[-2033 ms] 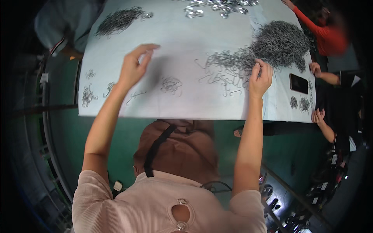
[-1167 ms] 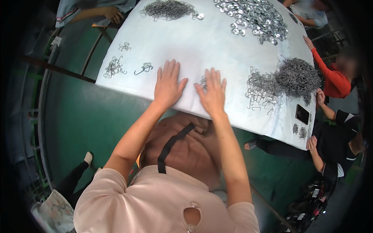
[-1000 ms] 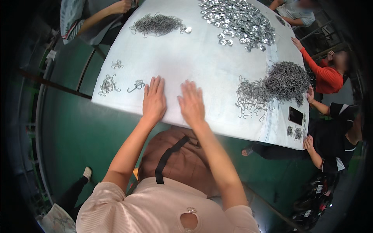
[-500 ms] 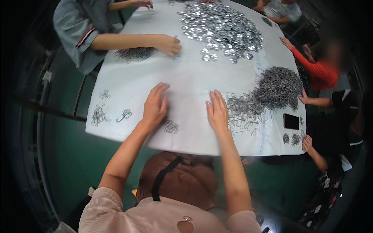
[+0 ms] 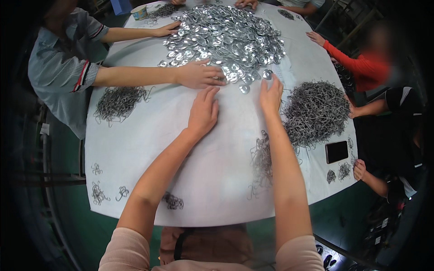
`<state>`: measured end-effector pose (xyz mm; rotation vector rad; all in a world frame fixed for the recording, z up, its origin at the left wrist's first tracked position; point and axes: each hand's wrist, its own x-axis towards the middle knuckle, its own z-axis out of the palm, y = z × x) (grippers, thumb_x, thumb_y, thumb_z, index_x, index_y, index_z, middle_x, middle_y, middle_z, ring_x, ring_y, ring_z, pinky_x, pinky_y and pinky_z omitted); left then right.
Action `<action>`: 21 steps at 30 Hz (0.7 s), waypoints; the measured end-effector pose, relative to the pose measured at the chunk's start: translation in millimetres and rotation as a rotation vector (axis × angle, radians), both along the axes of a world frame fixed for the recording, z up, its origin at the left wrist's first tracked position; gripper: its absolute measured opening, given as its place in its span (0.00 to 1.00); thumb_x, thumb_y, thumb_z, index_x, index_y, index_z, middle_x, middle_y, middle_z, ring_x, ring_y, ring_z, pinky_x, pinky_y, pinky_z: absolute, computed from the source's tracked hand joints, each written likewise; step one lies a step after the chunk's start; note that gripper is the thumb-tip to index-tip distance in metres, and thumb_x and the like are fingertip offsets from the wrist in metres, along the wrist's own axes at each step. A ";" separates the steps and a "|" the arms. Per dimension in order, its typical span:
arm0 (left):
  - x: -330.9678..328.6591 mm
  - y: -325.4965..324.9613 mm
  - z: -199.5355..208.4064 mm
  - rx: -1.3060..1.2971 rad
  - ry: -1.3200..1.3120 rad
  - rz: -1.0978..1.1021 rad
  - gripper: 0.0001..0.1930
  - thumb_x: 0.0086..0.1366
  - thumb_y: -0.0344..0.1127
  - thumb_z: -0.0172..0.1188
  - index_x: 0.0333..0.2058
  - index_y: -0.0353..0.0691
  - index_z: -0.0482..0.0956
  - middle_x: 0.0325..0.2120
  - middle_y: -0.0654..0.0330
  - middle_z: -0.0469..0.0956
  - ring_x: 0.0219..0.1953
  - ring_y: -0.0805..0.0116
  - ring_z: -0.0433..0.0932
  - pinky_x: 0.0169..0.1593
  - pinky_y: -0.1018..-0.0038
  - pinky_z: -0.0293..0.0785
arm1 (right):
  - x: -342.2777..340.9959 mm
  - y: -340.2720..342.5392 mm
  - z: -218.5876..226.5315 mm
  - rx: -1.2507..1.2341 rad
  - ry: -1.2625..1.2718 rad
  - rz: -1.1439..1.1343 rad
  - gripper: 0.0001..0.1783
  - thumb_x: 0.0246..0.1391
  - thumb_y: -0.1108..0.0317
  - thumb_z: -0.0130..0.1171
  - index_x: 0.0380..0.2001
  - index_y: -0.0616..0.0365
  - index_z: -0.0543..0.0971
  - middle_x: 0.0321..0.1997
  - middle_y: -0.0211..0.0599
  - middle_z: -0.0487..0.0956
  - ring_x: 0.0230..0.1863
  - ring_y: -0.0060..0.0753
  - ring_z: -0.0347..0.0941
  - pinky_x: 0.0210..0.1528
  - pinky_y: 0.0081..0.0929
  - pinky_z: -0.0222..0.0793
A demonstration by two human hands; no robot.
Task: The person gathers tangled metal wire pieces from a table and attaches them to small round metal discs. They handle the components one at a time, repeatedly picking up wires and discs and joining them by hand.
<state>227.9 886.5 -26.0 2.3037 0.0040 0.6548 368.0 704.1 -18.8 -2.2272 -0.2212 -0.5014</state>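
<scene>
Left hand (image 5: 204, 110) and right hand (image 5: 271, 95) moved farther out; left bent, right at one disc (image 5: 267, 74), can't tell if either grips. I count one disc pile (image 5: 224, 36) far, four small hook clusters (image 5: 173, 201) near left.

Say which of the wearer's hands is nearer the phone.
Right. The right hand is left of and beyond the phone; the left hand is farther left, also beyond it.

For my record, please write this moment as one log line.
left hand: near co-worker's hand | right hand: at silver disc, grip unclear | wire hooks: heaped at right
</scene>
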 end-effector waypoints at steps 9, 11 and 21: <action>7.0 -1.6 -3.6 -0.082 0.014 0.102 0.23 0.64 0.29 0.51 0.57 0.35 0.62 0.58 0.45 0.62 0.64 0.43 0.56 0.66 0.52 0.49 | 158.0 20.7 -26.3 -0.069 0.118 -0.055 0.36 0.57 0.40 0.47 0.62 0.50 0.66 0.60 0.44 0.71 0.63 0.47 0.63 0.67 0.46 0.46; 4.1 0.3 -1.0 -0.107 0.030 0.120 0.24 0.65 0.30 0.51 0.59 0.36 0.60 0.60 0.45 0.60 0.66 0.43 0.53 0.67 0.51 0.45 | 157.7 38.8 -17.7 -0.086 0.147 0.015 0.34 0.56 0.39 0.49 0.60 0.47 0.70 0.60 0.40 0.72 0.62 0.45 0.64 0.66 0.43 0.49; 17.3 -4.5 -5.9 -0.182 0.047 0.354 0.28 0.66 0.34 0.48 0.63 0.36 0.54 0.66 0.42 0.46 0.70 0.40 0.37 0.68 0.46 0.30 | 118.0 47.7 -22.8 0.053 0.149 0.435 0.27 0.54 0.44 0.56 0.48 0.52 0.80 0.55 0.40 0.76 0.58 0.42 0.69 0.60 0.32 0.62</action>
